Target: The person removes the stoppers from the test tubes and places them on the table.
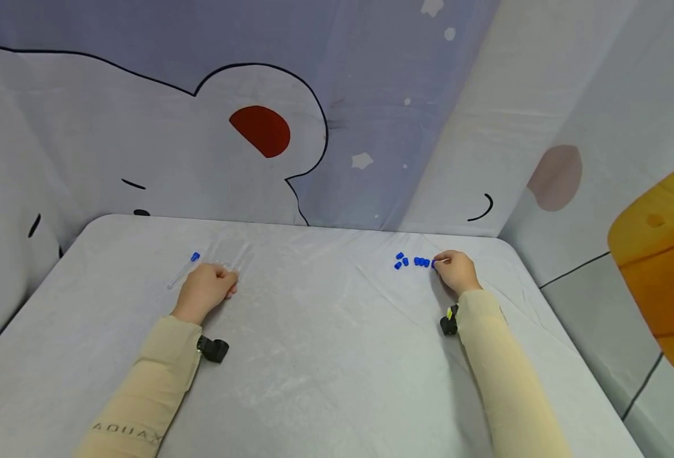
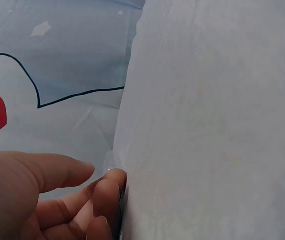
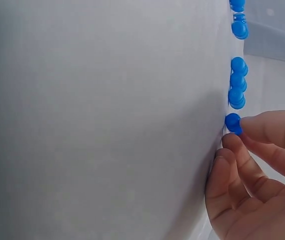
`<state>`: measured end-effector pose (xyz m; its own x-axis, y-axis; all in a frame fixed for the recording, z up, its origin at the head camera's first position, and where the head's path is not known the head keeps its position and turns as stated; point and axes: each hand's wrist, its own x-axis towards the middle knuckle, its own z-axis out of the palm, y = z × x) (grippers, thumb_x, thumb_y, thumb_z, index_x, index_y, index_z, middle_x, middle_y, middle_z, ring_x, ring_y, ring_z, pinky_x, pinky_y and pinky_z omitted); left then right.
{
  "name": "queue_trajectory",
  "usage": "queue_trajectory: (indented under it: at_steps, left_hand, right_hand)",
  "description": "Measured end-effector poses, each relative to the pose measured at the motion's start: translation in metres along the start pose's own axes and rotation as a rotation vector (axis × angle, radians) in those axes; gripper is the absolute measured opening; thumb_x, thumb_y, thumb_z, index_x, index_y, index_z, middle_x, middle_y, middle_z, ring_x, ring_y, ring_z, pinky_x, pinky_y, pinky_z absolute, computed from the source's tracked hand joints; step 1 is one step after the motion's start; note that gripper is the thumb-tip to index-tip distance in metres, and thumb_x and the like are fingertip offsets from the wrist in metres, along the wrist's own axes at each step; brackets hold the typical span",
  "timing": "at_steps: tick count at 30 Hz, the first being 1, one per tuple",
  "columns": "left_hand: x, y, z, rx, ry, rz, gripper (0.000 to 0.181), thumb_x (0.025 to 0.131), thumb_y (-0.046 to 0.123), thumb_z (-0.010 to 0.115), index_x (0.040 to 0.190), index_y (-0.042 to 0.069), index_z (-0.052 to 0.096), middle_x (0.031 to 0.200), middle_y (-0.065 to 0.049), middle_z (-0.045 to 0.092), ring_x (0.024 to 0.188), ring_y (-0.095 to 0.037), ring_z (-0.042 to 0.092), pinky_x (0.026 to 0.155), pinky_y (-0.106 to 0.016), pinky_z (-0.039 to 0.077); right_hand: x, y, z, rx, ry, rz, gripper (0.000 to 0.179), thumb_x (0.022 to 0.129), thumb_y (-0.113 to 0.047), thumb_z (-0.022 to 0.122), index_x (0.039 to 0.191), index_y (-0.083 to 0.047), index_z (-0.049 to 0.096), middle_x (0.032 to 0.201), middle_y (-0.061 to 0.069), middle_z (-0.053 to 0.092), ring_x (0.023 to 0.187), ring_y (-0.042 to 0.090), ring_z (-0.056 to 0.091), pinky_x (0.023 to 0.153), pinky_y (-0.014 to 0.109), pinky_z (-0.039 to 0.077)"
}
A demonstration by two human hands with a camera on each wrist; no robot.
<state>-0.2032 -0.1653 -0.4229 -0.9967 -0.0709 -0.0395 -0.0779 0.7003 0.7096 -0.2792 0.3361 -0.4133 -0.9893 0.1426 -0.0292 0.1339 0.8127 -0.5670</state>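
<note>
My left hand [image 1: 206, 289] is low over the table beside several clear plastic tubes [image 1: 244, 256]. In the left wrist view its thumb [image 2: 72, 172] stands apart from the bent fingers [image 2: 107, 195], with nothing visible between them. A clear tube with a blue cap [image 1: 196, 256] on its end lies just left of this hand. At the table's right side, my right hand [image 1: 456, 270] pinches a small blue cap [image 3: 233, 122] between thumb and fingertips, close to the tabletop. Three more blue caps [image 3: 237, 80] stand in a tight row beside it.
Several loose blue caps [image 1: 398, 260] lie left of that row. A pale cloth covers the table [image 1: 325, 343]. Printed fabric walls [image 1: 371, 127] rise along the table's back and sides.
</note>
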Motion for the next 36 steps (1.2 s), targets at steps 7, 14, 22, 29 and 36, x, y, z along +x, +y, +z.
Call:
queue_trajectory:
  at_steps: [7, 14, 22, 29, 36]
  left_hand:
    - [-0.001, 0.002, 0.001, -0.049, -0.013, 0.003, 0.031, 0.103, 0.023, 0.053, 0.082, 0.006, 0.070, 0.068, 0.000, 0.065, 0.064, -0.018, 0.054, 0.066, -0.033, 0.041]
    - [-0.003, 0.007, -0.004, -0.021, 0.014, 0.018, 0.029, 0.103, 0.021, 0.052, 0.095, 0.001, 0.072, 0.074, -0.004, 0.068, 0.068, -0.020, 0.058, 0.068, -0.036, 0.045]
    - [-0.008, 0.012, -0.022, 0.000, 0.139, 0.056, 0.034, 0.102, 0.022, 0.051, 0.117, -0.001, 0.070, 0.100, -0.015, 0.073, 0.086, -0.030, 0.067, 0.076, -0.046, 0.050]
    - [-0.007, 0.004, -0.038, -0.046, 0.259, 0.068, 0.034, 0.102, 0.019, 0.049, 0.125, -0.002, 0.064, 0.113, -0.026, 0.068, 0.100, -0.042, 0.064, 0.083, -0.054, 0.049]
    - [-0.005, -0.010, -0.046, -0.047, 0.305, 0.064, 0.031, 0.101, 0.014, 0.051, 0.121, -0.005, 0.065, 0.112, -0.026, 0.067, 0.102, -0.042, 0.063, 0.086, -0.051, 0.048]
  right_hand:
    - [-0.002, 0.003, -0.001, 0.031, 0.005, 0.037, 0.035, 0.099, -0.011, 0.051, 0.127, 0.005, 0.062, 0.115, 0.023, 0.064, 0.102, 0.033, 0.060, 0.091, 0.047, 0.049]
    - [-0.007, 0.001, -0.003, 0.056, 0.042, 0.013, 0.034, 0.100, -0.013, 0.051, 0.127, 0.005, 0.062, 0.112, 0.022, 0.063, 0.101, 0.033, 0.057, 0.091, 0.046, 0.047]
    - [-0.022, -0.017, 0.000, 0.131, 0.156, -0.084, 0.028, 0.100, -0.012, 0.051, 0.117, 0.003, 0.067, 0.105, 0.019, 0.066, 0.093, 0.030, 0.059, 0.079, 0.037, 0.046]
    - [-0.042, -0.043, 0.014, 0.220, 0.208, -0.170, 0.021, 0.099, -0.010, 0.057, 0.110, 0.001, 0.072, 0.101, 0.016, 0.070, 0.089, 0.025, 0.062, 0.075, 0.033, 0.048]
    - [-0.061, -0.074, 0.029, 0.371, 0.174, -0.209, 0.020, 0.099, -0.010, 0.059, 0.109, 0.001, 0.072, 0.098, 0.019, 0.069, 0.081, 0.024, 0.063, 0.066, 0.023, 0.049]
